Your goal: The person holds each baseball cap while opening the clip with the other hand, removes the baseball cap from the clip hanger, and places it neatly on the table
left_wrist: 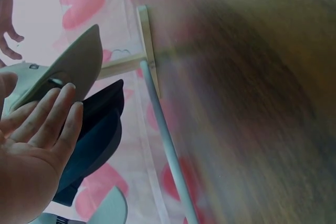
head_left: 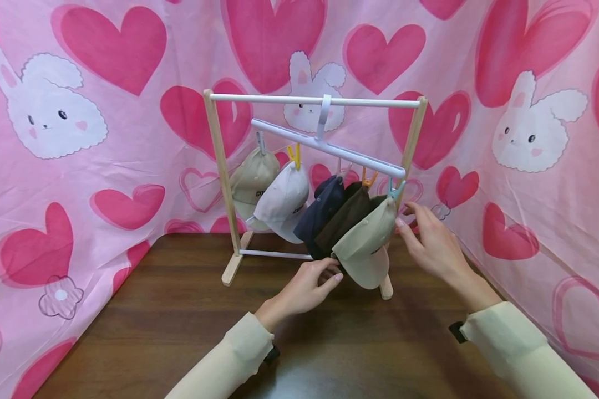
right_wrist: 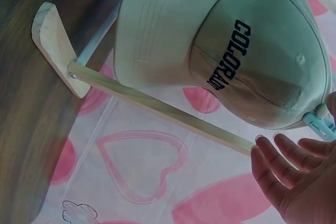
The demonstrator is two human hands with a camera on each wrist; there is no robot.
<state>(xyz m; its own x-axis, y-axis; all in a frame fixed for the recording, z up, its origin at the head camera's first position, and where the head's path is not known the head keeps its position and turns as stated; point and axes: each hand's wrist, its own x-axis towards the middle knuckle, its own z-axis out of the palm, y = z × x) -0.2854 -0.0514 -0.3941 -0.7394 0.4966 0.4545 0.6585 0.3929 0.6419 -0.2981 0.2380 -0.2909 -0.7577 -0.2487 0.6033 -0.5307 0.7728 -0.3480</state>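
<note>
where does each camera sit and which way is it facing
Head: on the head, facing forward and down at the rack and caps; left hand, right hand, sleeves show.
Left wrist: worn there, facing the caps and table; left hand near, part of right hand at top left.
Right wrist: worn there, facing the front cap; only right hand shows.
Wrist views share front cap, right hand, table.

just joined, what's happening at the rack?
A person's left hand is by the lower edge of a beige cap, their right hand beside its blue clip; contact is hard to tell. That cap hangs at the low, right end of a tilted white hanger, four other caps clipped along it. The hanger hooks over a rack.
</note>
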